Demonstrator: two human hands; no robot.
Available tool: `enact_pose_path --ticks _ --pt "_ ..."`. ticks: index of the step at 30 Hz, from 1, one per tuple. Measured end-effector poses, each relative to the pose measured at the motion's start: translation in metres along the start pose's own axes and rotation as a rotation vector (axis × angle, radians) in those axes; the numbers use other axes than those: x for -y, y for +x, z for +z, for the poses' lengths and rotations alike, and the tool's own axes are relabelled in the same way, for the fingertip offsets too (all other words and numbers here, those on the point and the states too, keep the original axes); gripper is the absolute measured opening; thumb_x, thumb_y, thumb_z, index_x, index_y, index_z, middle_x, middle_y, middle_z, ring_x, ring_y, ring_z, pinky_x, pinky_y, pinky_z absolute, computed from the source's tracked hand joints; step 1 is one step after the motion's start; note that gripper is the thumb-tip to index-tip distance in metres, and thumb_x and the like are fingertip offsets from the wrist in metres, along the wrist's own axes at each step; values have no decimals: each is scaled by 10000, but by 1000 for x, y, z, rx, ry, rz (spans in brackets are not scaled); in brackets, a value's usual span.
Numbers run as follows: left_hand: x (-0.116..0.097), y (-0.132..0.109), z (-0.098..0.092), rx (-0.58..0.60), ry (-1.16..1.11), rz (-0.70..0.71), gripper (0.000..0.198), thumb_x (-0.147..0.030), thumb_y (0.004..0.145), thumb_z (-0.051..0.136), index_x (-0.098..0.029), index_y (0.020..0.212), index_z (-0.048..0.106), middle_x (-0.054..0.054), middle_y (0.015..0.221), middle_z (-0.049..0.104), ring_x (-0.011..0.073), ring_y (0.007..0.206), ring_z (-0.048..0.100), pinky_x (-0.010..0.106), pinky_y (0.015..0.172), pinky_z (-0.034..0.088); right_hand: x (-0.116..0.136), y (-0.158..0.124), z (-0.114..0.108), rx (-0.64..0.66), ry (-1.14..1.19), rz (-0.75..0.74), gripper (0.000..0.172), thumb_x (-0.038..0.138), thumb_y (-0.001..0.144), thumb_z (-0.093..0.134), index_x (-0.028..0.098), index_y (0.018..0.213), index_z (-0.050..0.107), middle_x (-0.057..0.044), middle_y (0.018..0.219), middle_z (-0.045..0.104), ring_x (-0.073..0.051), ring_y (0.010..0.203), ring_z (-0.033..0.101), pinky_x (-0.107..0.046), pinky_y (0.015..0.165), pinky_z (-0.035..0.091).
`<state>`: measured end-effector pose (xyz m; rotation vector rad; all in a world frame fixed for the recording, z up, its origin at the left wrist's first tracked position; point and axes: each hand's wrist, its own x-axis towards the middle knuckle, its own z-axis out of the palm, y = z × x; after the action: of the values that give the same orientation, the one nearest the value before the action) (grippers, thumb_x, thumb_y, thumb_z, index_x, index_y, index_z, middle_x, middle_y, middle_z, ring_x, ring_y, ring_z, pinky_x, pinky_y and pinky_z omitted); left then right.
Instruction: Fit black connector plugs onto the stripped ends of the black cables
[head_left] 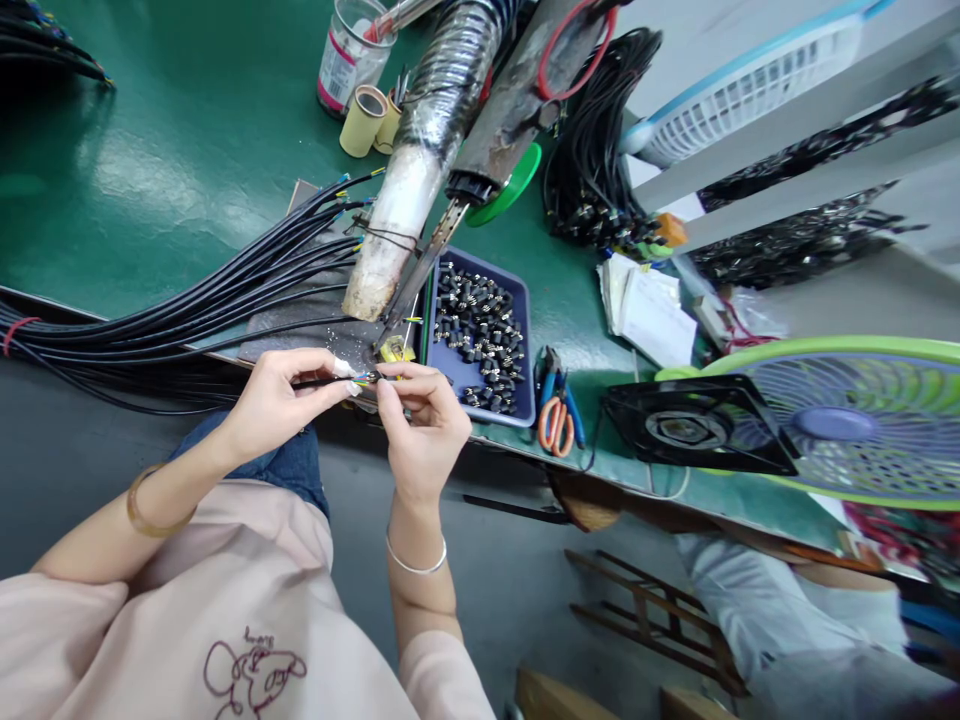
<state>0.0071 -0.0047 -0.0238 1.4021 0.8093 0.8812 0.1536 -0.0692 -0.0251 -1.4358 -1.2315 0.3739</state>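
Head view: a person works at a green bench [165,150]; a purple tray [448,366] of small black connectors [480,325] is the landmark.
Left hand [277,402]: left of the tray, thumb and forefinger pinched on a black cable [319,381], just behind its coloured wires [364,379].
Right hand [426,430]: by the tray's near left corner, thumb and fingertips closed on a small dark piece [381,376] at the wire ends; the fingers partly hide it.
Black cable: between the two hands, left of the tray's near corner.
Cable bundle [225,280]: left of the tray, running along the bench.
Soldering iron [441,240]: slanting down past the tray's left side, beside a foil-wrapped pipe [409,185].
Pliers [556,424]: just right of the tray, handles toward the person.
Black fan [686,428]: farther right of the tray, before a green fan [836,424].
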Motion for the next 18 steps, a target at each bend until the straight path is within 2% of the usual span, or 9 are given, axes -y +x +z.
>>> enact_pose_path --ticks 2,7,9,11,14,16,18 --pt "0 0 0 -9 0 -3 155 -273 785 707 -120 797 728 61 792 729 144 720 638 232 684 527 -1 0 0 -20 -54 -86 120 168 856 661 202 754 609 -25 872 730 -144 805 721 -239 625 604" --pt "-1 2 -2 -9 13 49 176 -266 830 651 -128 760 733 62 776 712 142 723 618 227 679 498 -7 -2 0 -84 -309 -486 178 71 819 694 238 846 637 -15 910 744 -142 812 723 -278 736 626" --pt "-2 1 -4 -3 33 56 167 -259 830 655 -133 761 740 52 744 686 134 699 591 221 642 468 -9 -4 -2 -85 -336 -524 180 79 824 695 244 870 639 -18 919 750 -146 816 732 -276 721 630" --pt "-3 1 -5 4 61 64 155 -250 826 660 -134 772 748 42 720 656 122 665 554 216 601 430 -8 -5 -3 -80 -295 -439 142 107 842 684 239 873 641 -28 948 757 -159 850 744 -278 694 631" --pt "-5 0 -5 25 95 87 146 -237 826 664 -134 774 752 21 682 607 97 603 483 210 547 369 -2 -4 -6 -41 -128 -174 73 147 872 658 215 850 642 -46 1019 765 -151 808 756 -259 647 630" --pt "-6 0 -6 37 103 105 136 -228 824 667 -135 769 750 11 671 590 88 580 456 209 532 352 1 -2 -7 -1 -22 -41 82 154 867 662 203 805 636 -37 963 769 -136 756 750 -239 632 625" --pt "-6 1 -6 39 108 119 128 -221 822 669 -135 768 748 6 662 580 88 580 454 208 533 353 4 1 -7 28 25 11 114 153 850 674 200 758 625 -20 876 759 -133 756 739 -229 628 617"
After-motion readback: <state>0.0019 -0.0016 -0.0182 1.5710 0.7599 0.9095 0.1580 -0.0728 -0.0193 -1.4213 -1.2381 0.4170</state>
